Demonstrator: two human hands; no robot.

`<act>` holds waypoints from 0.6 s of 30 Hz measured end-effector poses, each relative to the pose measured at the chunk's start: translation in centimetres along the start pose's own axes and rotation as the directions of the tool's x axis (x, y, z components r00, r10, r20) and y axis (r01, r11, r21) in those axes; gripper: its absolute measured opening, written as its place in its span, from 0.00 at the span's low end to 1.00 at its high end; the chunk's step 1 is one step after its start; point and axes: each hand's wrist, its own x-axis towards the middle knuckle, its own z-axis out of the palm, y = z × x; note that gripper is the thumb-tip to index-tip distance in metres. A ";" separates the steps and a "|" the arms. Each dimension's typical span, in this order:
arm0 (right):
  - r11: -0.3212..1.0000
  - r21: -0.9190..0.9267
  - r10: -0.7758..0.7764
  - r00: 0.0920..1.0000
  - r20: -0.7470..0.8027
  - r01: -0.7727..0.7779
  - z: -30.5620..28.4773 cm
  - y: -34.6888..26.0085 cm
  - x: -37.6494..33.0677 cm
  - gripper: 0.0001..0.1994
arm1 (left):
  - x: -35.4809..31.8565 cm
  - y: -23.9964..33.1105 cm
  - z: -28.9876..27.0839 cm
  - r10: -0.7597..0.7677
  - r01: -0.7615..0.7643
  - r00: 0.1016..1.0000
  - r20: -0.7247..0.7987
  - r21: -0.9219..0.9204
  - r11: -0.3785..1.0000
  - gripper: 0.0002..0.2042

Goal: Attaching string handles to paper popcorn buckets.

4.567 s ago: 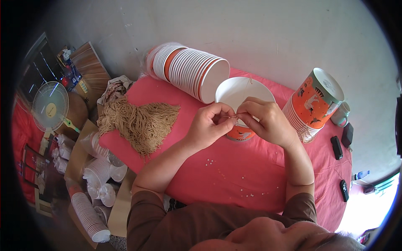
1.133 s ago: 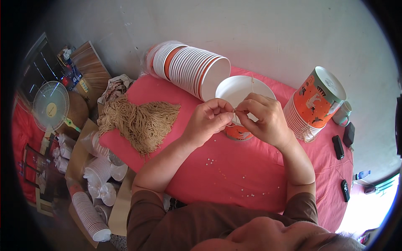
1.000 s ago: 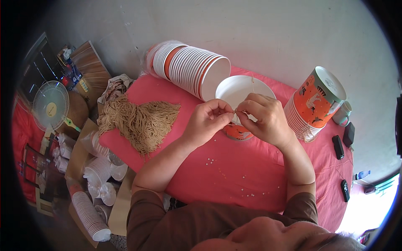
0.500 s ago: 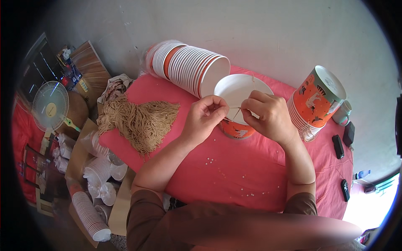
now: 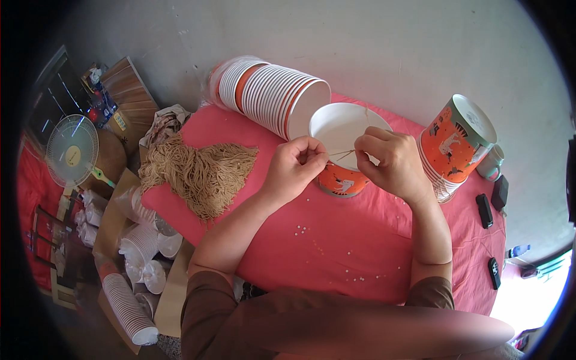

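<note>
A thin tan string (image 5: 343, 152) stretches between my two hands, in front of an orange paper bucket (image 5: 343, 179) with a white inside. My left hand (image 5: 298, 165) pinches one end between thumb and forefinger. The fingers of my right hand (image 5: 391, 161) are closed on the other part of it. Another strand of the string hangs over the bucket's far rim. To the left a large bundle of tan strings (image 5: 201, 177) lies on the red cloth (image 5: 282, 240). Small white dots (image 5: 301, 230) are scattered on the cloth nearer to me.
Behind lies a long row of nested white buckets (image 5: 273, 90), partly in plastic. On the right stands an upside-down stack of orange buckets (image 5: 450, 144), with a mug (image 5: 492, 162) and black devices (image 5: 484, 210) beside it. Left of the table are an open carton (image 5: 174, 294) with cups and a fan (image 5: 72, 150).
My right hand has shifted slightly right and up, away from the left. The string between them is now drawn out longer. The left hand has barely moved.
</note>
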 end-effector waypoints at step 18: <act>0.988 -0.055 -0.146 0.989 0.021 0.147 -0.9 -1.6 0.1 0.08 | -0.1 0.5 0.5 0.343 -0.339 0.939 -0.017 0.125 0.933 0.04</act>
